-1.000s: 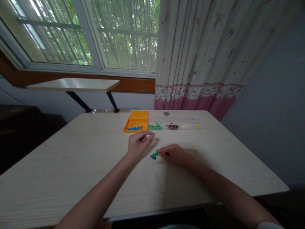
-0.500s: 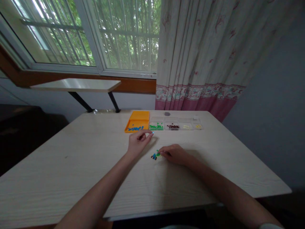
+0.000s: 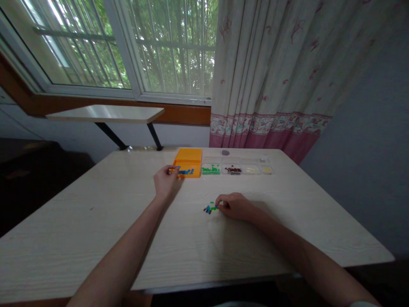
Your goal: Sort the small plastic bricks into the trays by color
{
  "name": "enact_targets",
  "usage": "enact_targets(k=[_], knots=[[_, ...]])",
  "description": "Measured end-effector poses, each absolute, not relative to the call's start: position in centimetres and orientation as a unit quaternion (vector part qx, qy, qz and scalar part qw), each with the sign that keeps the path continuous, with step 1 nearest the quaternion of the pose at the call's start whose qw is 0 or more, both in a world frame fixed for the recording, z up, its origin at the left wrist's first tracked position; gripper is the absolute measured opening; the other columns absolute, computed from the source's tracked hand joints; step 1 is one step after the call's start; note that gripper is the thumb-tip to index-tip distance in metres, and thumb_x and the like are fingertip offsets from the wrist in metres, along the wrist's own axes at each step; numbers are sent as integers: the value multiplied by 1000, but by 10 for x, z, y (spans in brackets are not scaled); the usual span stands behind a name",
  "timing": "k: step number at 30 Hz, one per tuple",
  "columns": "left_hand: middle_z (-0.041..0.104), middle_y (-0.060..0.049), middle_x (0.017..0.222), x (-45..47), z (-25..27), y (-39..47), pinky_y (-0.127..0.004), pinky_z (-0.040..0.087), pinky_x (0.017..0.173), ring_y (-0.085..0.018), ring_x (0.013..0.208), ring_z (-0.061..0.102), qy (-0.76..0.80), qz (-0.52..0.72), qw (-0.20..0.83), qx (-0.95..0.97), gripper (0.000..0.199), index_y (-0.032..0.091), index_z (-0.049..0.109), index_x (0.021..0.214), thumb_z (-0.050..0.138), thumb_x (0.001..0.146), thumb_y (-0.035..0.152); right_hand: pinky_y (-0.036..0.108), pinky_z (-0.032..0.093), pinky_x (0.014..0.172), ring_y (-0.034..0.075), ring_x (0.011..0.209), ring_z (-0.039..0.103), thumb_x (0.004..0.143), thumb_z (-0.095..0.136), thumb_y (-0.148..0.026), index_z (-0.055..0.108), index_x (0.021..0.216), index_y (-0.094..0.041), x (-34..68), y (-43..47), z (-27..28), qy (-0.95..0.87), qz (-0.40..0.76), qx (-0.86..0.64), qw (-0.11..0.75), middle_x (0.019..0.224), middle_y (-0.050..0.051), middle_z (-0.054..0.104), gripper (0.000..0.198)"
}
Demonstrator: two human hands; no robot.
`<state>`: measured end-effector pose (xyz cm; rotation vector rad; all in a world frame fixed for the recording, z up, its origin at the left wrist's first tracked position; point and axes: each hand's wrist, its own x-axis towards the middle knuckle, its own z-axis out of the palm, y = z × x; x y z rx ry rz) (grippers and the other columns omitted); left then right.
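Over the left side of an open orange box (image 3: 188, 154), my left hand (image 3: 164, 181) is closed in a pinch with a small blue piece (image 3: 178, 167) at its fingertips. More blue pieces (image 3: 188, 172) lie inside that box. On the table, my right hand (image 3: 235, 206) has its thumb and forefinger pinched at the right end of a small cluster of pieces (image 3: 208, 209) coloured blue, green, brown and pale. What exactly sits between those fingertips is too small to make out. A loose green piece (image 3: 212, 202) lies just behind the cluster.
Clear containers stand in a row right of the orange box, holding green pieces (image 3: 211, 169), dark brown pieces (image 3: 234, 169), pale yellow pieces (image 3: 251, 170) and yellow pieces (image 3: 267, 170). A grey disc (image 3: 225, 152) lies behind them. A raised shelf (image 3: 107, 113) stands at the back left.
My left hand has moved left, from in front of the green pieces to the orange box's left side. My right hand has barely shifted, and the green piece now lies apart behind the cluster.
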<state>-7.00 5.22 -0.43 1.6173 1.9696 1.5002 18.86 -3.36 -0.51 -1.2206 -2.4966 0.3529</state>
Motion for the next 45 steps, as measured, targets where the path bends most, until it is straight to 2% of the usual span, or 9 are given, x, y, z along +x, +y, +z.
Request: enact_targets(k=[5, 11, 16, 20, 23, 27, 32, 39, 45], knots=[[51, 0, 50, -80, -11, 58, -21, 28, 43, -11, 45, 45, 693, 467, 65, 546, 35, 15, 67, 83, 51, 67, 42, 18, 33, 53, 8, 51, 52, 73, 52, -20, 61, 84, -23, 189, -33, -5, -873, 134, -438, 168, 58, -4, 60, 14], [51, 0, 50, -78, -10, 57, -20, 29, 44, -11, 46, 45, 676, 473, 74, 560, 34, 14, 67, 84, 48, 69, 38, 18, 32, 53, 8, 51, 51, 73, 54, -25, 61, 82, -23, 190, -31, -6, -872, 123, -442, 172, 58, -4, 60, 11], [52, -1, 54, -57, -8, 47, -19, 29, 44, -10, 47, 43, 627, 464, 146, 608, 32, 11, 65, 84, 47, 70, 34, 18, 33, 54, 8, 53, 53, 75, 53, -25, 61, 83, -22, 191, -31, -7, -877, 121, -435, 168, 60, -4, 61, 11], [41, 4, 46, -32, -2, 28, -17, 24, 43, -7, 44, 36, 545, 378, 193, 723, 27, 13, 66, 79, 48, 70, 31, 18, 32, 53, 8, 52, 52, 77, 51, -24, 59, 85, -22, 190, -31, -6, -872, 129, -442, 168, 60, -3, 60, 12], [43, 4, 47, -16, 3, 11, -16, 23, 43, -6, 45, 34, 482, 317, 257, 776, 24, 14, 67, 80, 48, 70, 26, 18, 31, 51, 8, 50, 50, 79, 49, -25, 57, 88, -21, 190, -30, -7, -862, 126, -455, 185, 58, -4, 59, 13], [44, 4, 47, -5, 6, -3, -16, 22, 42, -6, 44, 33, 427, 270, 303, 808, 25, 14, 67, 79, 49, 71, 29, 17, 31, 50, 8, 46, 48, 79, 49, -25, 56, 90, -20, 190, -27, -9, -852, 120, -457, 225, 55, -4, 58, 13], [37, 7, 41, -1, 4, -7, -16, 20, 41, -5, 39, 29, 412, 254, 310, 818, 22, 15, 66, 80, 54, 70, 30, 17, 31, 50, 7, 45, 48, 78, 49, -25, 55, 89, -20, 190, -25, -12, -849, 106, -449, 259, 55, -5, 57, 13], [38, 6, 44, 0, 6, -9, -16, 21, 42, -5, 42, 32, 404, 250, 281, 834, 18, 16, 66, 80, 53, 69, 21, 17, 31, 50, 7, 45, 49, 77, 52, -26, 56, 87, -21, 188, -28, -10, -845, 96, -455, 266, 54, -5, 58, 12], [34, 7, 43, 1, 6, -10, -16, 20, 43, -5, 42, 28, 418, 276, 265, 824, 18, 16, 66, 79, 52, 70, 22, 16, 31, 48, 7, 45, 48, 77, 52, -29, 57, 89, -21, 189, -27, -11, -827, 103, -473, 285, 53, -5, 56, 15]])
